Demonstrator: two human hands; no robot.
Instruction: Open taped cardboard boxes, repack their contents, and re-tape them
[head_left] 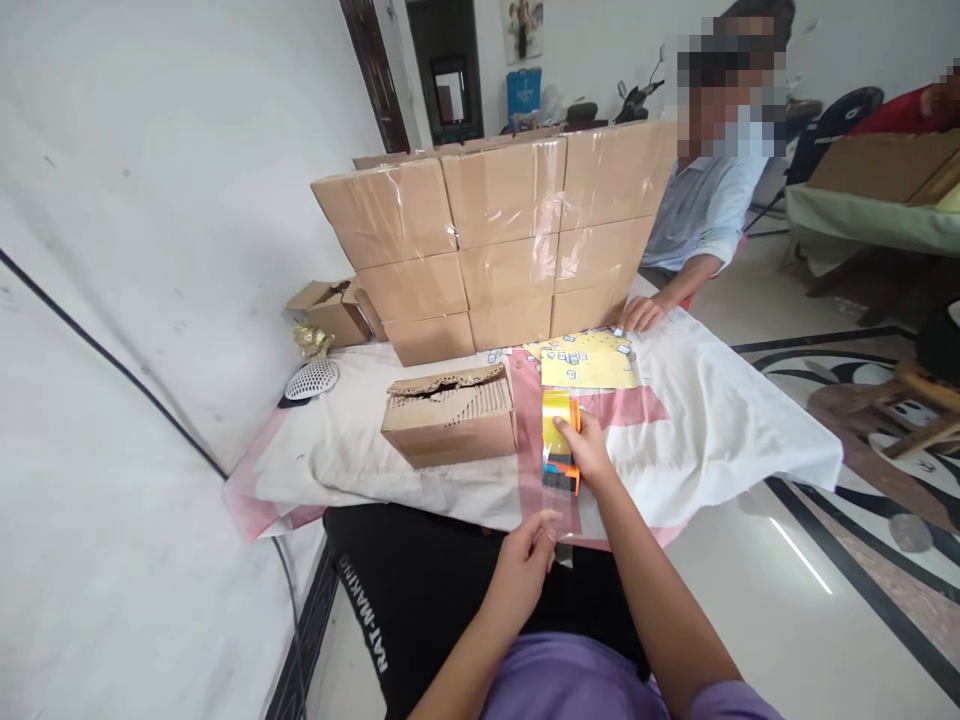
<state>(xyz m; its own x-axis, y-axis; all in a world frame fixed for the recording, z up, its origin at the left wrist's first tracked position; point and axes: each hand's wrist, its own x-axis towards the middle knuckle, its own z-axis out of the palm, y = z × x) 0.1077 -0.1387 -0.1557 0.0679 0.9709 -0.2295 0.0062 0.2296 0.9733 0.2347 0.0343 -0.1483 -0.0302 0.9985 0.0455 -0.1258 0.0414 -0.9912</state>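
In my right hand (590,447) is a tape dispenser (559,440) with an orange frame and a yellow roll, held just above the tablecloth. A clear strip of packing tape (561,515) stretches from it down toward my lap. The fingers of my left hand (531,555) pinch that strip near the table's front edge. Left of the dispenser sits a small cardboard box (454,435), its torn, corrugated top gaping a little. Neither hand touches the box.
Behind stands a wall of stacked, taped cardboard boxes (506,235). Yellow sheets (589,370) with small labels lie before it, near a co-worker's hand (640,313). An opened carton (337,315) and a white perforated object (312,380) are at the left.
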